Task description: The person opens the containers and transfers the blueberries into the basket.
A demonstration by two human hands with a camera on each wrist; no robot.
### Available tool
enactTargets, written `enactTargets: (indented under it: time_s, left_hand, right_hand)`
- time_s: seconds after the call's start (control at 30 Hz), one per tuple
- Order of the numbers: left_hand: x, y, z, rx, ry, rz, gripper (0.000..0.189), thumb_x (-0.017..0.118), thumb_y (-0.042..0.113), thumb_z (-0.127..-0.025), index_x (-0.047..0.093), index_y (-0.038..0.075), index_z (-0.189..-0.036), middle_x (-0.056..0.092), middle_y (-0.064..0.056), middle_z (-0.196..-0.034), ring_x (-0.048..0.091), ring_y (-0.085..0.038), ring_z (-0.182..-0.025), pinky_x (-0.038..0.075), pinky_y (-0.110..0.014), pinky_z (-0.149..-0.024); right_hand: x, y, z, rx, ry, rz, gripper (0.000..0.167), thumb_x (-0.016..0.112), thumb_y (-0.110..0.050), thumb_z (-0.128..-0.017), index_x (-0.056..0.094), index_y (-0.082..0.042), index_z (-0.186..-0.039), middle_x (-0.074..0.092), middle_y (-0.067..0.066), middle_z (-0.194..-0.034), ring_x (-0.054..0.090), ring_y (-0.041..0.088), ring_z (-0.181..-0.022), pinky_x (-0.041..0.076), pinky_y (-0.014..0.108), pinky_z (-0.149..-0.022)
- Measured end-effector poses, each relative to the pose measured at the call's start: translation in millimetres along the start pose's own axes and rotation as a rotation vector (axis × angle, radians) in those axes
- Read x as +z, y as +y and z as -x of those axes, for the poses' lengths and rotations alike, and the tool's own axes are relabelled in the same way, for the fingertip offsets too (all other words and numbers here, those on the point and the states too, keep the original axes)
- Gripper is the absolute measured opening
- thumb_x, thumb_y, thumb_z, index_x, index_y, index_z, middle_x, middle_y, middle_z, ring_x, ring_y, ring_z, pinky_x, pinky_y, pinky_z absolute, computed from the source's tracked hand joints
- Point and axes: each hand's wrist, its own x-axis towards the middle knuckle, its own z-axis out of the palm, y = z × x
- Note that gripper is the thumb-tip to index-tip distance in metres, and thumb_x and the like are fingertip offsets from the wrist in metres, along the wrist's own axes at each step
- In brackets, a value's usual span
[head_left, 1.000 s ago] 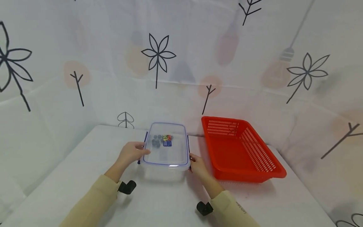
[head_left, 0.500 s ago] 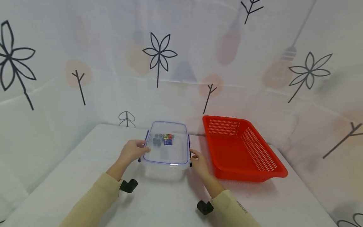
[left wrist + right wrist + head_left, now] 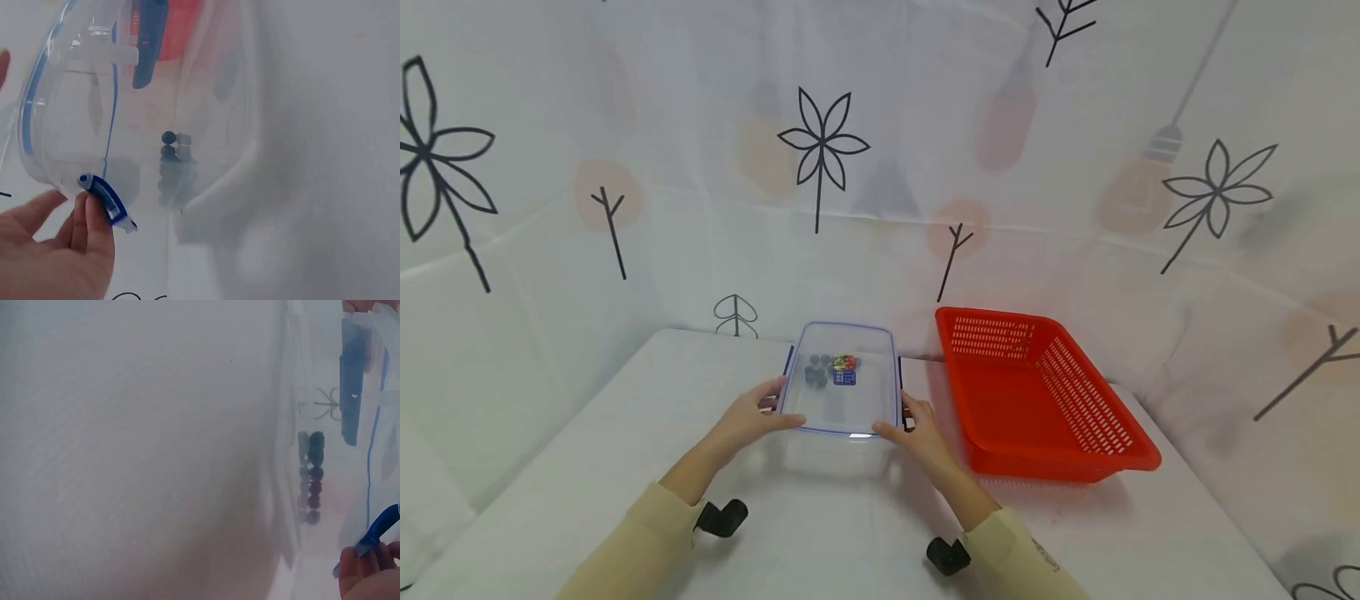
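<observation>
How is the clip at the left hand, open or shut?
Open: in the left wrist view, the blue clip juts outward from the clear box.

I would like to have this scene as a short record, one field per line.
Box: clear plastic, on the table
Lid: on the box, clear with blue edging
Contents: dark round items, exact kind unclear
Left hand: thumb on the lid, fingers at the left clip
Right hand: thumb on the lid, fingers at the right clip
Basket: red, right of the box

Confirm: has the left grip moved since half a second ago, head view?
Yes: left grip shifted slightly down-frame, toward the camera, judged against the red basket.
</observation>
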Motion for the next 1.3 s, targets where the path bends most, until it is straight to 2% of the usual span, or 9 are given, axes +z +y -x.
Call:
enactTargets:
  time_s: [0.07, 0.17, 0.33, 0.43, 0.6, 0.83, 1.0, 1.1, 1.3]
  left_hand:
    - [-1.7, -4.5, 3.2, 0.039, -0.064, 0.009, 0.097, 0.08, 0.034, -0.072, 0.023, 0.011, -0.148, 0.034, -0.02, -0.143, 0.035, -0.039, -0.127, 0.032, -0.056, -0.099]
    - [-1.9, -10.5, 5.2, 0.094, -0.121, 0.0, 0.106, 0.082, 0.026, -0.071, 0.012, 0.011, -0.15, 0.024, -0.019, -0.149, 0.026, -0.04, -0.132, 0.025, -0.056, -0.103]
    - [4.0, -14.6, 2.4, 0.128, -0.03, -0.136, 0.113, 0.082, 0.037, -0.069, 0.009, 0.007, -0.149, 0.027, -0.019, -0.148, 0.034, -0.037, -0.129, 0.034, -0.048, -0.1]
    - [6.8, -14.8, 1.6, 0.129, 0.03, -0.203, 0.11, 0.081, 0.041, -0.068, 0.016, 0.005, -0.148, 0.034, -0.018, -0.144, 0.041, -0.035, -0.125, 0.04, -0.045, -0.096]
    - [7.7, -16.0, 2.1, 0.146, 0.078, -0.224, 0.102, 0.08, 0.048, -0.065, 0.031, 0.007, -0.145, 0.041, -0.015, -0.141, 0.049, -0.033, -0.118, 0.044, -0.041, -0.092]
    - [4.2, -13.0, 3.2, 0.134, 0.064, -0.222, 0.098, 0.079, 0.048, -0.067, 0.033, 0.008, -0.144, 0.042, -0.018, -0.139, 0.052, -0.034, -0.115, 0.047, -0.043, -0.088]
    - [3.5, -13.4, 1.9, 0.21, 0.031, -0.217, 0.098, 0.079, 0.042, -0.07, 0.028, 0.004, -0.145, 0.03, -0.017, -0.146, 0.041, -0.036, -0.125, 0.044, -0.041, -0.092]
    - [3.1, -13.5, 1.5, 0.243, 0.031, -0.2, 0.097, 0.08, 0.036, -0.071, 0.028, 0.002, -0.145, 0.024, -0.015, -0.149, 0.036, -0.035, -0.129, 0.04, -0.04, -0.096]
    - [2.0, -13.8, 3.9, 0.218, 0.053, -0.197, 0.094, 0.081, 0.033, -0.071, 0.029, 0.006, -0.145, 0.027, -0.014, -0.148, 0.032, -0.036, -0.131, 0.032, -0.043, -0.102]
  right_hand:
    - [-1, 2, 1.7, 0.019, -0.049, -0.028, 0.086, 0.076, -0.029, -0.076, 0.03, -0.006, -0.145, 0.034, 0.014, -0.134, 0.036, 0.032, -0.118, 0.033, 0.05, -0.1]
    - [-2, 4, 3.7, 0.024, -0.104, -0.059, 0.095, 0.079, -0.026, -0.072, 0.023, -0.011, -0.147, 0.025, 0.013, -0.143, 0.03, 0.035, -0.126, 0.023, 0.056, -0.104]
    - [-3, 6, 5.0, -0.017, -0.107, -0.022, 0.092, 0.08, -0.025, -0.072, 0.026, -0.016, -0.147, 0.029, 0.011, -0.142, 0.035, 0.035, -0.124, 0.032, 0.053, -0.1]
    - [-4, 1, 7.9, -0.036, -0.102, -0.009, 0.09, 0.08, -0.025, -0.072, 0.029, -0.017, -0.146, 0.032, 0.011, -0.139, 0.039, 0.034, -0.12, 0.037, 0.05, -0.097]
    - [-5, -3, 7.0, -0.064, -0.084, 0.019, 0.091, 0.081, -0.029, -0.071, 0.031, -0.018, -0.146, 0.041, 0.01, -0.136, 0.045, 0.031, -0.115, 0.041, 0.049, -0.095]
    - [-5, 2, 3.3, -0.024, -0.086, 0.0, 0.097, 0.08, -0.033, -0.07, 0.025, -0.02, -0.148, 0.039, 0.009, -0.141, 0.04, 0.032, -0.123, 0.035, 0.053, -0.098]
    - [-4, 4, 3.5, 0.008, -0.073, -0.014, 0.102, 0.08, -0.034, -0.07, 0.018, -0.018, -0.15, 0.027, 0.009, -0.15, 0.024, 0.035, -0.134, 0.022, 0.059, -0.102]
    - [-4, 1, 4.1, 0.006, -0.061, -0.003, 0.102, 0.079, -0.031, -0.072, 0.016, -0.016, -0.15, 0.023, 0.009, -0.151, 0.022, 0.038, -0.135, 0.024, 0.059, -0.101]
    - [-4, -2, 4.5, -0.006, -0.061, 0.02, 0.101, 0.078, -0.032, -0.073, 0.016, -0.017, -0.15, 0.018, 0.01, -0.153, 0.021, 0.039, -0.135, 0.029, 0.057, -0.1]
